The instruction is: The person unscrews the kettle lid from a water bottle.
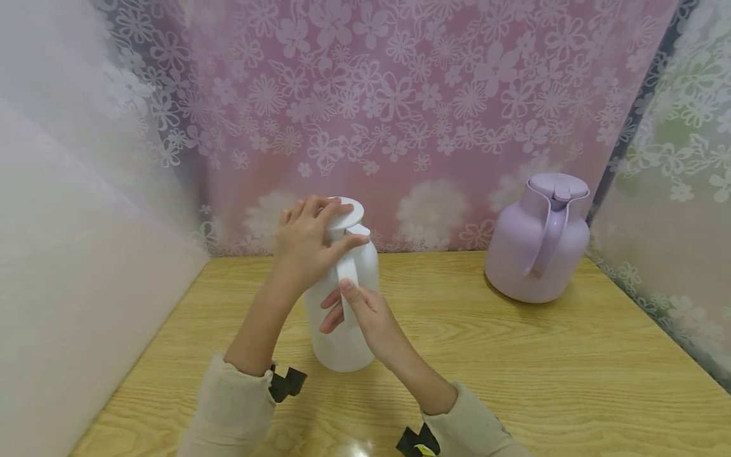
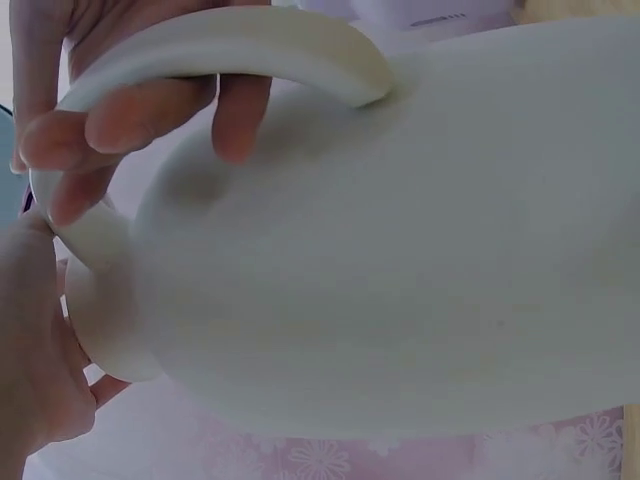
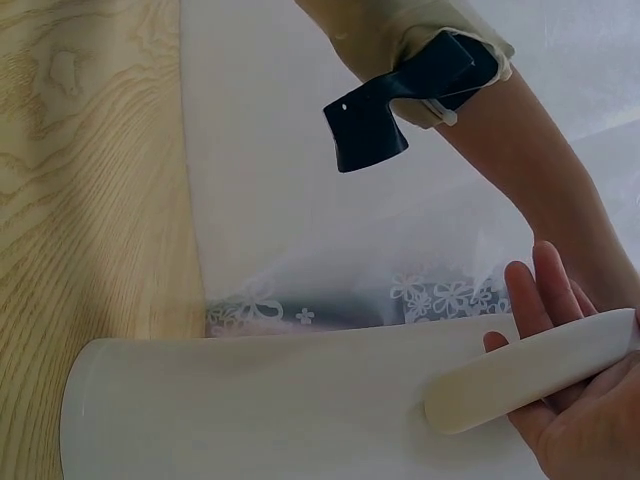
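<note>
A white jug (image 1: pixel 342 346) stands upright on the wooden table, its handle (image 1: pixel 347 273) facing the person. The left hand (image 1: pixel 305 244) lies over the round white lid (image 1: pixel 349 216), fingers on its top and thumb near the spout-like lever by the handle. Lower down, the right hand (image 1: pixel 371 317) holds the handle, its thumb on the outer face and its fingers passed through the loop. In the left wrist view those fingers come through under the handle (image 2: pixel 250 40), beside the jug's body (image 2: pixel 400 250). The right wrist view has the right hand (image 3: pixel 590 420) around the handle.
A lilac jug (image 1: pixel 537 247) with its lid on stands at the back right of the table (image 1: pixel 457 368). Flower-patterned pink sheeting (image 1: pixel 371 114) hangs behind, with pale sheeting at both sides. Black straps (image 1: pixel 287 383) show at the sleeves.
</note>
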{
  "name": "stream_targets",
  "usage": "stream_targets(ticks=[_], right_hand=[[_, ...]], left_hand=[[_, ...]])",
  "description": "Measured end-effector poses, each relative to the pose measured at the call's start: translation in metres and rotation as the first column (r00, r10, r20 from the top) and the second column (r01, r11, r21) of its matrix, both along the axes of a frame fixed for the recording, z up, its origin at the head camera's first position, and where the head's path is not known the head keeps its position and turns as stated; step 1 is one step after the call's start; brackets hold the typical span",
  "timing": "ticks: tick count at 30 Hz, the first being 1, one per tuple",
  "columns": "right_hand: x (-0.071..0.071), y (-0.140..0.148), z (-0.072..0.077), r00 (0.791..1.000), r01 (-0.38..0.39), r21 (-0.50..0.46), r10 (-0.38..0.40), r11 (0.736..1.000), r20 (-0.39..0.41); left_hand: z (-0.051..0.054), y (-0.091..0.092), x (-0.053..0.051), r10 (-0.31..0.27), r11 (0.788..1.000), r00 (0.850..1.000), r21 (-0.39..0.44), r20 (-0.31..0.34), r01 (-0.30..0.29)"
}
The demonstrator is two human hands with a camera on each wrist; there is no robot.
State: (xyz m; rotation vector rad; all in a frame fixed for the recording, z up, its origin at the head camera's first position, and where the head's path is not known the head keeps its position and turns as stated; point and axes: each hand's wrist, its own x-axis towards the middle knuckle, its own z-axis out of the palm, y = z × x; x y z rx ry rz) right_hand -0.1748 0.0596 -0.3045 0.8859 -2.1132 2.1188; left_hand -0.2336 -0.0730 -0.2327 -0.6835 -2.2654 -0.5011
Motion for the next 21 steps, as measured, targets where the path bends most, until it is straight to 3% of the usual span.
stream_targets(ticks=[7,14,18,21], right_hand=[[-0.001,0.000,-0.001,1.000,0.004,0.005,-0.004,1.000,0.001],[0.000,0.001,0.001,1.000,0.010,0.015,-0.010,1.000,0.018],[-0.001,0.001,0.000,1.000,-0.004,-0.001,0.004,1.000,0.011],[-0.002,0.001,-0.002,1.000,-0.008,-0.007,0.008,1.000,-0.002]], left_hand=[[0.004,0.009,0.005,0.092,0.996,0.996,-0.001,0.017,-0.092],[0.012,0.019,0.008,0.209,0.978,0.975,-0.025,0.076,-0.208],[0.012,0.024,0.007,0.245,0.969,0.968,-0.034,0.059,-0.243],[0.011,0.024,0.007,0.241,0.970,0.970,-0.032,0.027,-0.240]])
